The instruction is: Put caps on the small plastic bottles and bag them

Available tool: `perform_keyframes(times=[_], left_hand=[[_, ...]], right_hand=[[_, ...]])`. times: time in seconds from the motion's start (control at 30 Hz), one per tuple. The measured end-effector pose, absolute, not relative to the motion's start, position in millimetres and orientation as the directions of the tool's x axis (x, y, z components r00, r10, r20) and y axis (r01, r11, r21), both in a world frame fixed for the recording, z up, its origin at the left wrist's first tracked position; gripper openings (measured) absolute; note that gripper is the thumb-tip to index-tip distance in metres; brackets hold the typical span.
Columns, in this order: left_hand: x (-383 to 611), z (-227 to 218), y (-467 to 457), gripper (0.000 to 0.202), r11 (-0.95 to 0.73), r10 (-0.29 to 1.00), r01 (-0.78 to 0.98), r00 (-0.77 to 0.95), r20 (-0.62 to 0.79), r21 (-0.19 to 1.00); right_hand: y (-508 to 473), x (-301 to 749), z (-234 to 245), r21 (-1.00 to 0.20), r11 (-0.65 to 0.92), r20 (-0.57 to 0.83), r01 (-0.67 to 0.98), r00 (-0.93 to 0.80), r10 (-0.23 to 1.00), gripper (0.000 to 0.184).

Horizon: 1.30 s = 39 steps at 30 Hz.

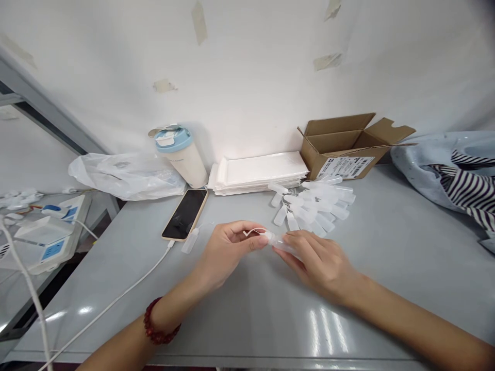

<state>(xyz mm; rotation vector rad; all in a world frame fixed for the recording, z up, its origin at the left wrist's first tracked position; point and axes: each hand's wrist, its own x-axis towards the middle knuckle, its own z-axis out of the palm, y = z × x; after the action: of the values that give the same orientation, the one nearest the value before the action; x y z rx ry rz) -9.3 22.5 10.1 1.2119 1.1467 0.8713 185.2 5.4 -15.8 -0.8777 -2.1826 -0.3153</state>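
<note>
A translucent soft-plastic squeeze bottle (279, 242) sits in mid-air between both hands, over the grey table (406, 257); it looks light, flexible and maybe slippery, so the body is the place to hold it. The right hand (319, 264) pinches it in its fingertips, forearm angled in from lower right. The left hand (226, 253) curls its fingers around a thin white bent wire (251, 233) at the bottle's narrow end, though that grip is partly hidden.

Dark red beaded bracelet (158, 321) around the bare left wrist (170, 308), right forearm (410, 314) bare too.
</note>
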Motion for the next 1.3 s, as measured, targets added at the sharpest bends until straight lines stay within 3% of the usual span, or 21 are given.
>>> perform_keyframes(times=[0.07, 0.17, 0.27, 0.33, 0.4, 0.53, 0.63, 0.7, 0.73, 0.8, 0.9, 0.97, 1.03, 1.13, 1.23, 1.3], left_hand=[[-9.6, 7.4, 22.1, 0.021, 0.149, 0.96, 0.065, 0.23, -0.16, 0.987], [-10.4, 6.1, 22.2, 0.019, 0.107, 0.957, 0.059, 0.263, -0.119, 0.993], [-11.6, 9.2, 23.6, 0.02, 0.096, 0.942, 0.038, 0.318, -0.104, 0.995], [-12.4, 12.1, 24.9, 0.021, 0.126, 0.927, 0.037, 0.352, -0.13, 0.991], [-13.0, 14.1, 26.0, 0.017, 0.155, 0.912, 0.073, 0.373, -0.171, 0.985], [-13.7, 15.5, 26.2, 0.031, 0.124, 0.884, 0.204, 0.422, -0.202, 0.971], [-13.6, 18.1, 24.8, 0.032, 0.053, 0.872, 0.264, 0.458, -0.174, 0.963], [-13.3, 19.9, 23.5, 0.028, 0.011, 0.867, 0.292, 0.475, -0.155, 0.956], [-13.1, 20.2, 22.8, 0.025, -0.019, 0.869, 0.307, 0.476, -0.137, 0.951], [-12.7, 18.8, 21.3, 0.019, -0.14, 0.88, 0.349, 0.474, -0.045, 0.927], [-11.9, 13.8, 19.0, 0.016, -0.399, 0.856, 0.398, 0.485, 0.179, 0.826], [-11.2, 12.5, 17.8, 0.016, -0.456, 0.833, 0.381, 0.5, 0.235, 0.804], [-10.4, 14.3, 17.0, 0.016, -0.377, 0.846, 0.346, 0.506, 0.168, 0.859], [-9.8, 19.3, 17.5, 0.021, -0.177, 0.874, 0.343, 0.485, -0.012, 0.923], [-11.6, 20.7, 20.5, 0.032, -0.027, 0.851, 0.349, 0.5, -0.162, 0.937], [-13.2, 19.9, 22.3, 0.04, 0.044, 0.801, 0.329, 0.553, -0.229, 0.943]], right_hand=[[3.7, 183.6, -12.8, -0.313, 0.7, 0.652, 0.642, -0.391, 0.65, 0.009], [2.5, 181.3, -5.1, -0.756, 0.435, 0.334, 0.488, -0.284, 0.899, 0.018], [3.2, 180.2, 0.1, -0.907, 0.226, 0.134, 0.357, -0.265, 0.955, 0.022], [3.8, 180.6, -0.9, -0.892, 0.265, 0.18, 0.366, -0.251, 0.951, 0.02], [3.9, 181.8, -5.4, -0.802, 0.407, 0.33, 0.437, -0.243, 0.912, 0.016], [3.9, 183.9, -18.2, -0.471, 0.673, 0.617, 0.57, -0.332, 0.713, 0.01], [3.9, 184.4, -24.0, -0.245, 0.754, 0.711, 0.61, -0.416, 0.567, 0.008], [3.6, 184.5, -23.5, -0.184, 0.768, 0.735, 0.613, -0.433, 0.522, 0.008], [3.6, 184.5, -21.7, -0.223, 0.766, 0.727, 0.603, -0.42, 0.543, 0.007], [4.1, 184.7, -14.9, -0.452, 0.702, 0.625, 0.551, -0.366, 0.69, 0.01], [6.8, 184.8, -0.5, -0.857, 0.334, 0.207, 0.392, -0.331, 0.921, 0.019], [8.7, 184.8, 7.1, -0.953, 0.086, -0.026, 0.291, -0.362, 0.932, 0.024], [9.3, 184.7, 9.2, -0.967, 0.025, -0.075, 0.255, -0.375, 0.924, 0.024], [7.9, 184.5, 1.6, -0.878, 0.325, 0.199, 0.352, -0.348, 0.916, 0.018], [6.6, 184.3, -11.0, -0.527, 0.7, 0.58, 0.481, -0.398, 0.711, 0.009], [6.3, 184.4, -16.6, -0.297, 0.807, 0.693, 0.511, -0.465, 0.55, 0.008]])
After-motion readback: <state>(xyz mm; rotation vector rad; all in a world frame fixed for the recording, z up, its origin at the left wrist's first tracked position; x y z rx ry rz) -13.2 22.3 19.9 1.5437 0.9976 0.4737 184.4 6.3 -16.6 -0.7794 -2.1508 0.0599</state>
